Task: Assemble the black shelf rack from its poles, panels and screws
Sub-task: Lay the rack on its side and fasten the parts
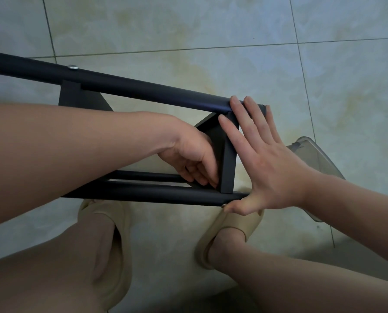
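Head: matte black rack, 3 round poles, 2 flat panels.

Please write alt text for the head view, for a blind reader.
A person's open right hand presses across the end of a half-built black shelf rack, fingers on the upper pole, thumb at the lower pole. The left hand curls at the end panel's lower corner, above a tiled floor.
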Available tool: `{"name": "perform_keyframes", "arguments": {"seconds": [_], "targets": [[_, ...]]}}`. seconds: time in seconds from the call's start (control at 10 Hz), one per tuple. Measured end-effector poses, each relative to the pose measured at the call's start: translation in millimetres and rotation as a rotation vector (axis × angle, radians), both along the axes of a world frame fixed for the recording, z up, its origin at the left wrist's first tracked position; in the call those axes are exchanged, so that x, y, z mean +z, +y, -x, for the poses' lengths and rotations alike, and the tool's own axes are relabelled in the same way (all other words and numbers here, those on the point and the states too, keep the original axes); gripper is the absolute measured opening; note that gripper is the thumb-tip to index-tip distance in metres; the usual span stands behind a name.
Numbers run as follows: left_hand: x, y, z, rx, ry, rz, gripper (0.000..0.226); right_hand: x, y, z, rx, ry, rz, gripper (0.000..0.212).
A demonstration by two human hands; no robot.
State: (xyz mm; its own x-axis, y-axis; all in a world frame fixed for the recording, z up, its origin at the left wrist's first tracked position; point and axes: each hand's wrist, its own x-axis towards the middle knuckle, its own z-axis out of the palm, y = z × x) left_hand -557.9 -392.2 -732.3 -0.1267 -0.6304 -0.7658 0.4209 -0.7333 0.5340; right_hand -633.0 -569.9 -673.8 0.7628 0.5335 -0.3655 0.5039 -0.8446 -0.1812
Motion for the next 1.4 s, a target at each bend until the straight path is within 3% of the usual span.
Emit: {"name": "perform_keyframes", "arguments": {"seconds": [0.2, 1.3, 1.4], "targets": [[1.6, 2.9, -2.3, -0.084, 0.006, -0.035, 0.017, -0.9, 0.1, 0.4, -0.001, -0.009, -0.012, 0.138], [0.9, 7.2, -4.3, -0.053, 0.092, -0.068, 0.013, -4.3, 7.3, -3.2, -0.009, -0.025, -0.047, 0.138], [2.2, 7.8, -4.0, -0.083, 0.025, -0.076, 0.012, -4.6, 7.9, -3.3, -0.008, -0.026, -0.047, 0.138]]}}
